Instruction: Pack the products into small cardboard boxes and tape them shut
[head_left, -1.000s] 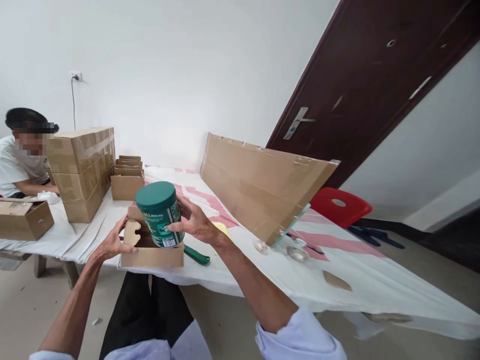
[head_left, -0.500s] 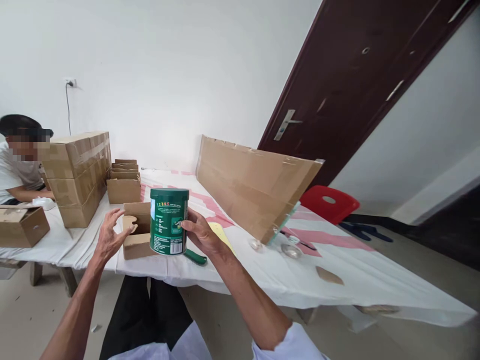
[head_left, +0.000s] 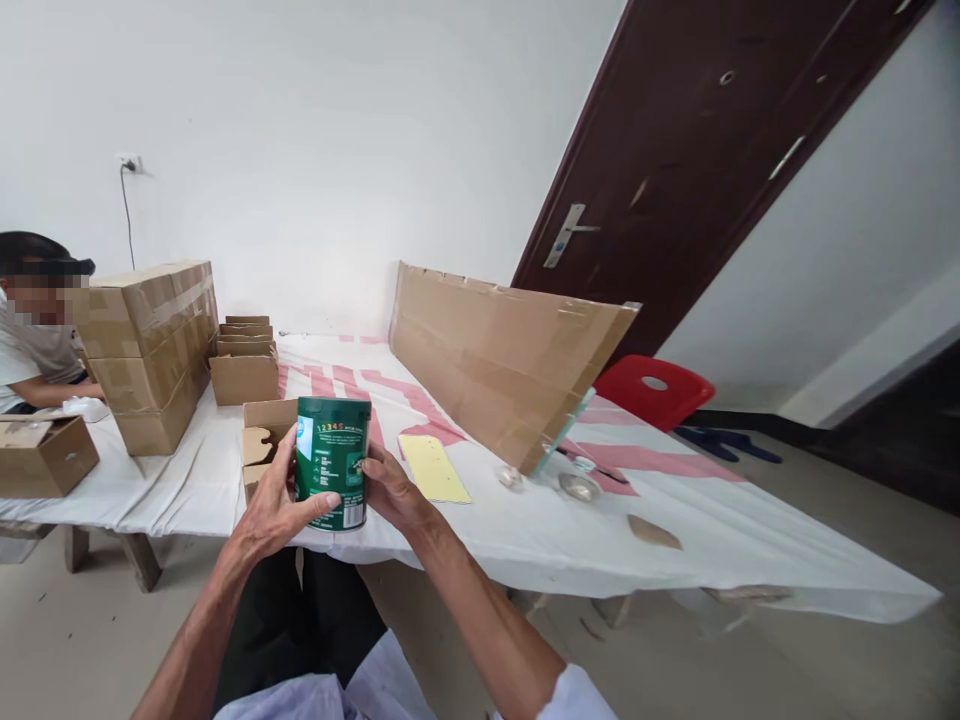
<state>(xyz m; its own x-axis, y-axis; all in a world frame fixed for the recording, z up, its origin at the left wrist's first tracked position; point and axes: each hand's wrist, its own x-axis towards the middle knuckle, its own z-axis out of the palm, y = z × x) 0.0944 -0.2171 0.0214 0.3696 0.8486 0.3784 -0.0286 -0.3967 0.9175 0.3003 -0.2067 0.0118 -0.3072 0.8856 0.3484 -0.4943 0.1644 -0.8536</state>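
Plainly the green can (head_left: 332, 455) sits between left fingers (head_left: 315, 505) and, seemingly, right fingers (head_left: 376, 470).

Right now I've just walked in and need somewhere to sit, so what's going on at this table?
A seated person holds a green can upright in both hands, the left hand wrapped round its side, the right hand on the other. It is just in front of a small open box at the table edge. Farther left another person sits beside taped cartons; a yellow sheet lies to the right.
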